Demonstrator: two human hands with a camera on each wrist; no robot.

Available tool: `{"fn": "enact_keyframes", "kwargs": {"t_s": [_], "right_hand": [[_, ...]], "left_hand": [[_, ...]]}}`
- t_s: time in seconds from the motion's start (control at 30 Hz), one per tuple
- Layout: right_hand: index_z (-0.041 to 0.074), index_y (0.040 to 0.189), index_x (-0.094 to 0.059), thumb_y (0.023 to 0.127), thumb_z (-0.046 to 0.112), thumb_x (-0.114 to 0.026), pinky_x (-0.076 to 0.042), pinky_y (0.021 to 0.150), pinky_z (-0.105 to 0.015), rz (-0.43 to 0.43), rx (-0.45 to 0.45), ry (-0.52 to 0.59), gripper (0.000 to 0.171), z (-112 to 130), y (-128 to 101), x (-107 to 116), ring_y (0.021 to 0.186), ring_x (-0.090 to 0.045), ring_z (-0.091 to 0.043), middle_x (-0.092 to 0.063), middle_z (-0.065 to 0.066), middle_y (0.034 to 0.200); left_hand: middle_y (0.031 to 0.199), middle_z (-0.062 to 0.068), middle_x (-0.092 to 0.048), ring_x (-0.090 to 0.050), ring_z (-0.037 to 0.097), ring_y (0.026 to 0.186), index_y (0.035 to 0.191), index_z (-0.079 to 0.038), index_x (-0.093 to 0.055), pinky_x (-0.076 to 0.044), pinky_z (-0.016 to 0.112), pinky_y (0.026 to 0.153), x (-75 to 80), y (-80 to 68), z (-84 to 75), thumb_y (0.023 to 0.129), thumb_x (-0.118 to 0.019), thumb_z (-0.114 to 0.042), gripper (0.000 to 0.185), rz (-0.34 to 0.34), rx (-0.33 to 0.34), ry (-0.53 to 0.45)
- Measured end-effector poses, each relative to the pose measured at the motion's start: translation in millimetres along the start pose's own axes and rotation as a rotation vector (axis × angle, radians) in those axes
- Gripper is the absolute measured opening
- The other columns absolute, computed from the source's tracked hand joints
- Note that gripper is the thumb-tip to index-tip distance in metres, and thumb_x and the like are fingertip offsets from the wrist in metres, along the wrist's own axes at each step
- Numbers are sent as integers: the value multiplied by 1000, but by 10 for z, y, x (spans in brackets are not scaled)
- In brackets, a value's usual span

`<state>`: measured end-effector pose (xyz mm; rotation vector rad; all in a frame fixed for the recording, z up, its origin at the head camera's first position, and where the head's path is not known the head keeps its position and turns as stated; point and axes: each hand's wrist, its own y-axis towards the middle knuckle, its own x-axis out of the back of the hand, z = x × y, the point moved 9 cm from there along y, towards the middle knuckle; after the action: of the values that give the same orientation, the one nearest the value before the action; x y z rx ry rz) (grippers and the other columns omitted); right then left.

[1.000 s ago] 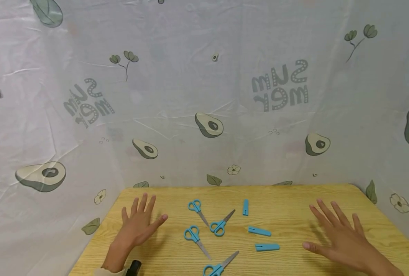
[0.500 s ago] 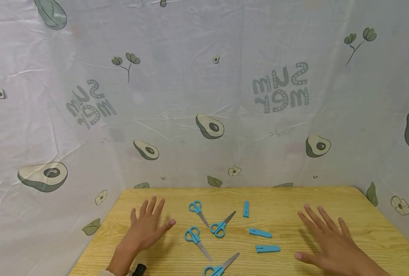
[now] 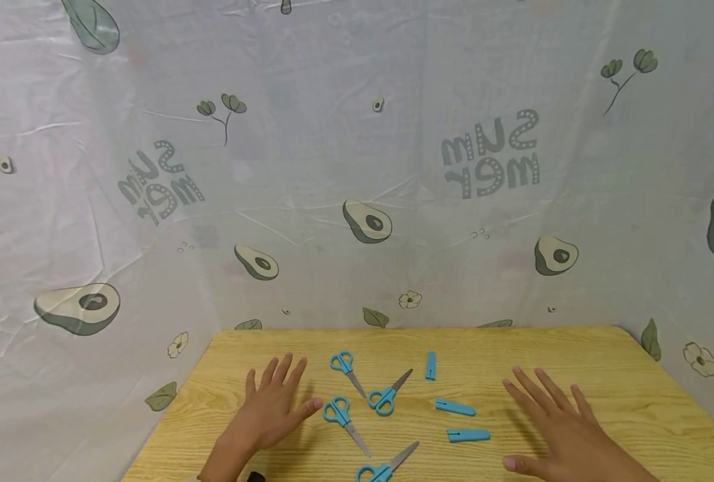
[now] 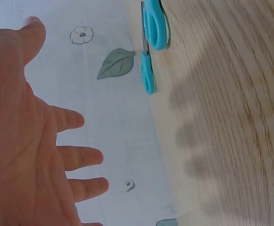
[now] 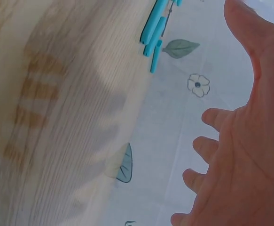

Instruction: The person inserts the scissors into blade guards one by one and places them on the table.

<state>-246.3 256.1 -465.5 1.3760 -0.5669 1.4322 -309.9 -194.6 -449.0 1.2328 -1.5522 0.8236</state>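
Hands (image 3: 272, 416) (image 3: 570, 436) nearer scissors (image 3: 389, 391), seemingly midair.

Here's the left hand (image 3: 274, 410), bare, and the right hand (image 3: 564, 428), bare too: rounded fingertips, creased palms. And look, by the forearm (image 3: 227, 458) nearer the worktop's (image 3: 573, 355) left edge, a small black block (image 3: 257, 477) peeks in, plus a sliver of pale cuff (image 3: 194, 478).

A pale, apparently plastic sheet (image 3: 308, 147) printed with avocados (image 3: 367, 221) hangs behind a wood-grained table (image 3: 621, 365).
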Motion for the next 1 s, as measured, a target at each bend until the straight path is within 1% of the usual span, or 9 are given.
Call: {"fn": "enact_keyframes", "kwargs": {"t_s": [0.23, 0.33, 0.47, 0.6, 0.67, 0.73, 0.8, 0.87, 1.0], "right_hand": [[37, 173, -14, 84, 61, -85, 39, 119, -48, -26, 46, -9, 117, 77, 25, -35, 152, 32, 13, -1, 16, 180], [37, 173, -16, 82, 63, -86, 33, 124, -60, -46, 71, -13, 118, 120, 21, -50, 154, 30, 12, 5, 24, 177], [42, 172, -18, 80, 67, -86, 0, 120, -86, -50, 84, -15, 117, 159, 19, -80, 154, 28, 14, 8, 31, 174], [46, 170, -20, 77, 71, -85, -29, 104, -82, -52, 88, -38, 116, 171, 16, -111, 152, 28, 17, 8, 35, 171], [46, 170, -19, 76, 75, -83, -32, 102, -79, -62, 110, -64, 117, 193, 5, -129, 153, 28, 16, 10, 35, 172], [45, 171, -19, 75, 80, -80, -20, 109, -85, -73, 142, -81, 119, 222, -11, -151, 154, 28, 15, 12, 34, 172], [40, 172, -19, 74, 84, -78, 10, 122, -81, -98, 195, -117, 122, 272, -29, -163, 157, 27, 11, 13, 30, 175], [36, 172, -21, 72, 86, -77, 35, 124, -48, -111, 236, -125, 126, 309, -39, -179, 159, 26, 9, 14, 27, 176], [30, 170, -31, 74, 82, -79, 31, 127, -53, -139, 270, -121, 120, 374, -48, -202, 162, 22, 6, 8, 25, 179]], "left_hand": [[176, 21, -29, -22, 51, 163, 168, -15, -37, -7, 85, 122, -45, -28, -127, 104, -59, -65, 84, 7, -31, -8], [176, 20, -29, -21, 51, 163, 168, -16, -37, -7, 85, 123, -69, -41, -180, 103, -59, -66, 85, 14, -43, -12], [176, 19, -30, -22, 50, 163, 169, -16, -37, -9, 85, 123, -99, -53, -248, 103, -57, -68, 86, 20, -73, 0], [176, 19, -29, -24, 50, 163, 169, -16, -37, -12, 85, 122, -143, -74, -301, 103, -57, -68, 85, 32, -104, 15], [176, 19, -29, -24, 51, 163, 169, -16, -37, -12, 85, 121, -171, -92, -326, 103, -57, -68, 86, 40, -120, 18], [176, 20, -29, -25, 51, 162, 168, -15, -37, -13, 86, 121, -193, -110, -360, 103, -57, -68, 86, 46, -140, 15], [176, 20, -28, -24, 51, 162, 168, -15, -37, -13, 87, 120, -215, -132, -397, 103, -57, -68, 86, 55, -159, 12], [176, 20, -27, -24, 51, 162, 168, -15, -37, -13, 87, 120, -226, -154, -442, 104, -56, -68, 86, 63, -180, 6], [176, 20, -28, -26, 50, 162, 168, -16, -37, -14, 86, 120, -229, -192, -547, 104, -56, -66, 84, 68, -232, 8]]}}
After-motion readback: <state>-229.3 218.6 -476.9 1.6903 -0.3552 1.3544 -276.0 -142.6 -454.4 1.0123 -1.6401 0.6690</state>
